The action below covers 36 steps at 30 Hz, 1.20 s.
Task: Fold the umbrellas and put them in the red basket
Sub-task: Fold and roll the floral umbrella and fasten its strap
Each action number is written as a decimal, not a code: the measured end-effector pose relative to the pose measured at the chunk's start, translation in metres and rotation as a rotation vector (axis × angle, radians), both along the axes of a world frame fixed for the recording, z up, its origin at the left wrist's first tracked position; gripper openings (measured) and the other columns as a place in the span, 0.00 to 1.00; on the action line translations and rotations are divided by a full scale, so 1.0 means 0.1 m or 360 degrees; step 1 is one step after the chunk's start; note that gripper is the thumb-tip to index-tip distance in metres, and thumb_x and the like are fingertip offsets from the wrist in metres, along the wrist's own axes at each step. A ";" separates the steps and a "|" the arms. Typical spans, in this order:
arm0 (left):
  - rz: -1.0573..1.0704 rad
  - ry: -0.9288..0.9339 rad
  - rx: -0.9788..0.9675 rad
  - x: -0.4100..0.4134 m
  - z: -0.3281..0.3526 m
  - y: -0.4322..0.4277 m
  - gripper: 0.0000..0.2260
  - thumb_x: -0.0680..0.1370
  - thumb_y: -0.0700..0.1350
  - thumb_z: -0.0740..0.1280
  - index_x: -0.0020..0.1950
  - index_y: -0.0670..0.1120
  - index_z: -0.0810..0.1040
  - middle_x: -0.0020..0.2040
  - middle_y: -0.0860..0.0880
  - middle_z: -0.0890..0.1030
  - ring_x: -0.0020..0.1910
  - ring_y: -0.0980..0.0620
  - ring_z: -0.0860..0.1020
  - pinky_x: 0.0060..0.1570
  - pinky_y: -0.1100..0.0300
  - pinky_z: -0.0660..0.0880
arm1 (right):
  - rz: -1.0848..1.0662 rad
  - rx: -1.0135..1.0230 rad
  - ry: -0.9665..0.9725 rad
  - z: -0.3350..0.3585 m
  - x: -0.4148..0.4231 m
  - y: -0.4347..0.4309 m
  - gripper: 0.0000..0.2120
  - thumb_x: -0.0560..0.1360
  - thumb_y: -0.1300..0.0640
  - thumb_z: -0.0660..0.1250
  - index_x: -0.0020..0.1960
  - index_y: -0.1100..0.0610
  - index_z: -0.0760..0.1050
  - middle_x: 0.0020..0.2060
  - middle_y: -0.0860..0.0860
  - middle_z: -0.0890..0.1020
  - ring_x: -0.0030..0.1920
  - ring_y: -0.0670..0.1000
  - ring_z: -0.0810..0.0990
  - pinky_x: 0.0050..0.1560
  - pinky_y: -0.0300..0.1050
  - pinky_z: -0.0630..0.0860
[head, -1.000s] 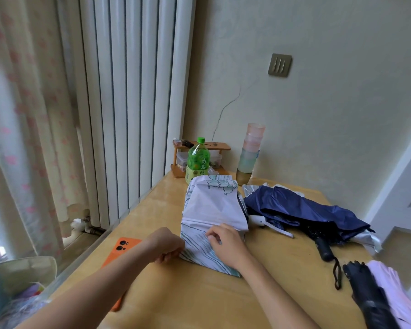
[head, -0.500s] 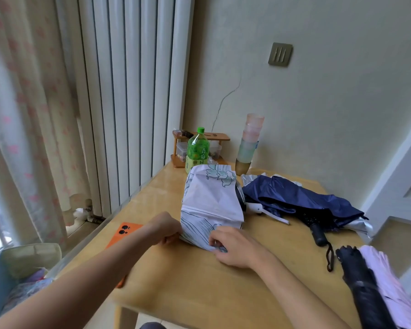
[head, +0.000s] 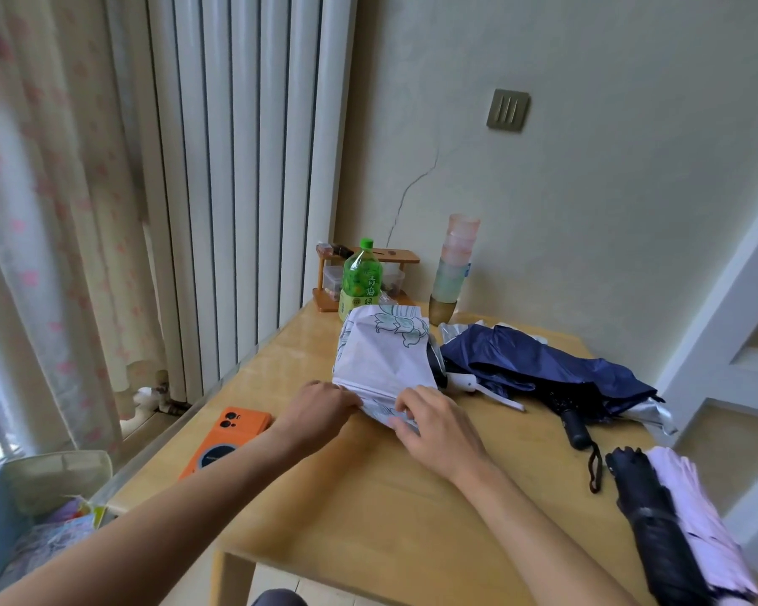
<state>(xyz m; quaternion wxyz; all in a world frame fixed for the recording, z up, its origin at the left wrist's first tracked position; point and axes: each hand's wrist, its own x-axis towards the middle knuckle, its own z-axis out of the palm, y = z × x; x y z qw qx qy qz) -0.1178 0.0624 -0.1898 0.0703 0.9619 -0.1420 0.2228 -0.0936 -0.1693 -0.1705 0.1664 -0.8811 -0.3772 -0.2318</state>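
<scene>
the fingertips of the left hand [head: 320,408] are tucked out of sight against the near hem of the white umbrella [head: 381,356], so how much cloth they hold cannot be told. its fingers are curled tight at the hem's left corner. the right hand [head: 438,426] sits just beside it, fingers bent over the striped hem and pinching a fold of it, with their undersides hidden. from both hands the loosely gathered canopy runs away toward the wall, lying on the table [head: 368,496]. just right of the canopy a dark round end and a white piece with a strap show; which umbrella they belong to is hard to tell. beyond them lies a crumpled navy umbrella [head: 543,369], its black handle pointing back toward the person. farther right of the right hand, a black and lilac umbrella [head: 657,518] is cut off by the frame edge. left of the left hand lies an orange phone [head: 226,439], partly behind the forearm. past the canopy stand a green bottle [head: 360,279] and a stack of cups [head: 454,264].
</scene>
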 end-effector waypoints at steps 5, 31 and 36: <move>0.0026 -0.0038 0.0003 -0.02 0.04 0.04 0.10 0.83 0.46 0.65 0.43 0.46 0.81 0.36 0.45 0.81 0.37 0.39 0.78 0.36 0.56 0.60 | 0.0014 -0.0248 -0.0215 -0.14 0.03 -0.06 0.19 0.68 0.44 0.77 0.52 0.51 0.75 0.44 0.46 0.77 0.45 0.50 0.77 0.43 0.43 0.73; 0.0216 0.0522 -0.0535 0.14 -0.18 0.07 0.23 0.70 0.53 0.54 0.55 0.47 0.81 0.55 0.46 0.80 0.54 0.44 0.77 0.53 0.51 0.76 | -0.0316 0.0355 0.0591 -0.25 0.12 -0.09 0.14 0.77 0.46 0.70 0.57 0.53 0.79 0.55 0.48 0.76 0.54 0.48 0.77 0.56 0.42 0.73; 0.0376 0.0225 -0.1058 0.18 -0.10 0.13 0.08 0.73 0.39 0.67 0.48 0.46 0.70 0.46 0.50 0.73 0.45 0.50 0.71 0.42 0.57 0.66 | -0.0233 0.0711 0.0582 -0.22 0.21 -0.03 0.34 0.67 0.37 0.74 0.68 0.53 0.74 0.59 0.46 0.74 0.61 0.45 0.73 0.62 0.39 0.71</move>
